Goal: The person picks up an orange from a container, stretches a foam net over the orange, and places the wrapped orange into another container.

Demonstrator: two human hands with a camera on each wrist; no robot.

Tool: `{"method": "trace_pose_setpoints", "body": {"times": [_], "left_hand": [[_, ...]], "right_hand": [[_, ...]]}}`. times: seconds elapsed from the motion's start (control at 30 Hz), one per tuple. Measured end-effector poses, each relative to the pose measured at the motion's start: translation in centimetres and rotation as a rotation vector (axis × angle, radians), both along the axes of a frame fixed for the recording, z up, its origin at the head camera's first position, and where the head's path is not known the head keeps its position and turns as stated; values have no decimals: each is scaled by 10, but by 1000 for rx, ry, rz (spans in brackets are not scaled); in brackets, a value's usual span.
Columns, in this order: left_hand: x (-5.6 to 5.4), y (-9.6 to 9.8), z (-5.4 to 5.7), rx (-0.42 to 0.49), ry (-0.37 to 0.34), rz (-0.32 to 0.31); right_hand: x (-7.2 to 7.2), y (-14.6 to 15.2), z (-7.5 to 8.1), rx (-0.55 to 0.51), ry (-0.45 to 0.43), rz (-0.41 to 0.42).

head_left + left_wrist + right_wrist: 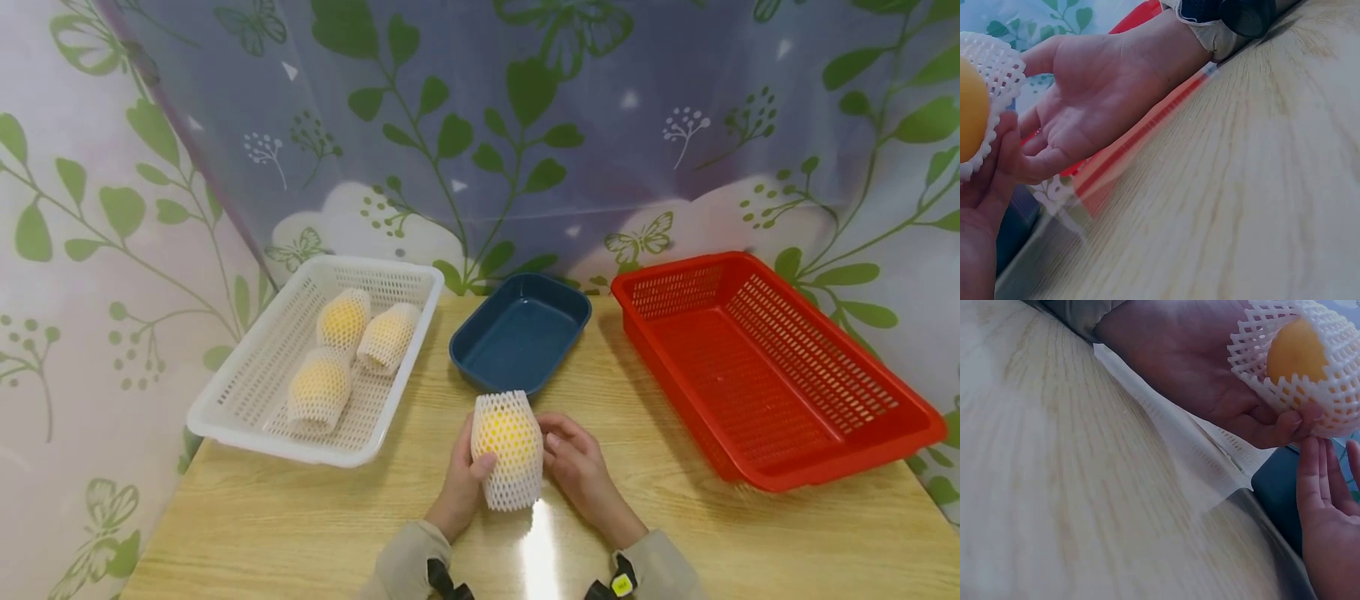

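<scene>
A yellow-orange fruit (1297, 353) sits inside a white foam net sleeve (512, 487), held up over the front of the table. My left hand (462, 482) grips the sleeved fruit from its left side, thumb across the front of the netting. On the other side is my right hand (585, 473), palm turned toward the fruit. In the right wrist view, the right hand's fairly straight fingers (1311, 478) reach up to the underside of the sleeve. The sleeve's open end shows the bare fruit in both wrist views.
A white basket (281, 454) on the left holds three more sleeved fruits (320, 390). Just beyond my hands stands a dark blue tray (525, 333). To the right is a red basket (675, 400). A patterned curtain (480, 150) hangs behind the wooden table (300, 525).
</scene>
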State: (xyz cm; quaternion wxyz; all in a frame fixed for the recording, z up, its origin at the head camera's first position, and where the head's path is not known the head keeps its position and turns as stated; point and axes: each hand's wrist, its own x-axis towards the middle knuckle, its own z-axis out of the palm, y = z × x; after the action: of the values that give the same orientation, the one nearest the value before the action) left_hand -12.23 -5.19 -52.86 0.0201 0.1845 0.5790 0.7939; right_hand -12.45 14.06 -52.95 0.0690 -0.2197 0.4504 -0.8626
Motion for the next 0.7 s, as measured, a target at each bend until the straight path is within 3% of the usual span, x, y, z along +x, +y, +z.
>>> {"method": "trace_pose_setpoints", "body": {"times": [0.17, 0.37, 0.7], "left_hand": [[-1, 0, 0, -1, -14, -37], [-3, 1, -3, -31, -17, -32], [-4, 0, -1, 51, 76, 160]], "right_hand": [[0, 1, 0, 10, -3, 23], [-1, 2, 1, -36, -2, 8], [-2, 2, 2, -164, 10, -12]]}}
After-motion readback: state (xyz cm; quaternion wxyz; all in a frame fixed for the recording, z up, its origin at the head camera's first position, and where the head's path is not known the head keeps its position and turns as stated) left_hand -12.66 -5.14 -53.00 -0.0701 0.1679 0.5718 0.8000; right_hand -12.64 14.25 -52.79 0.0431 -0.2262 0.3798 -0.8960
